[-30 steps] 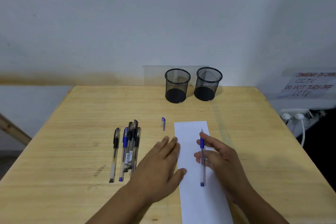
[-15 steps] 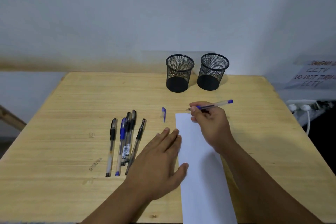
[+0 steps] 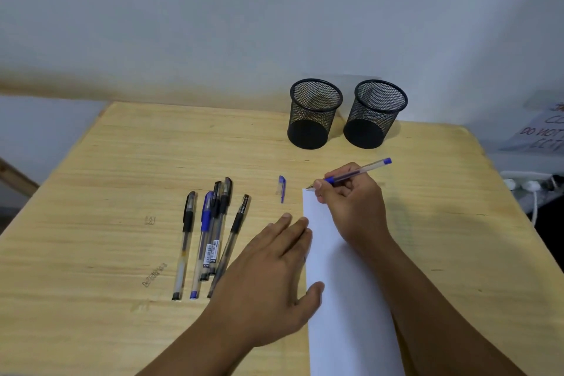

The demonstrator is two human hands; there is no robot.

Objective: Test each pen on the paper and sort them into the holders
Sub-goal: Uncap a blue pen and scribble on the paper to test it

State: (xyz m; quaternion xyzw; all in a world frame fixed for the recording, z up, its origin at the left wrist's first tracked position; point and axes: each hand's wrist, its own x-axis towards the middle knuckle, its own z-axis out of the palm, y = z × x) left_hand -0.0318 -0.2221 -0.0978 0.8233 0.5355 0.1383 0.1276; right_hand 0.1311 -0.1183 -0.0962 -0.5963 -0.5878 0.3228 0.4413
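Blue pen tip at paper far-left corner
My right hand pinches it; my left hand lies flat, fingers straight, on the paper's left edge; bare table right

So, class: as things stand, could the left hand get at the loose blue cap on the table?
Probably yes. The left hand lies flat at the paper's edge, holding nothing, and the cap lies just beyond its fingertips with only bare table between.
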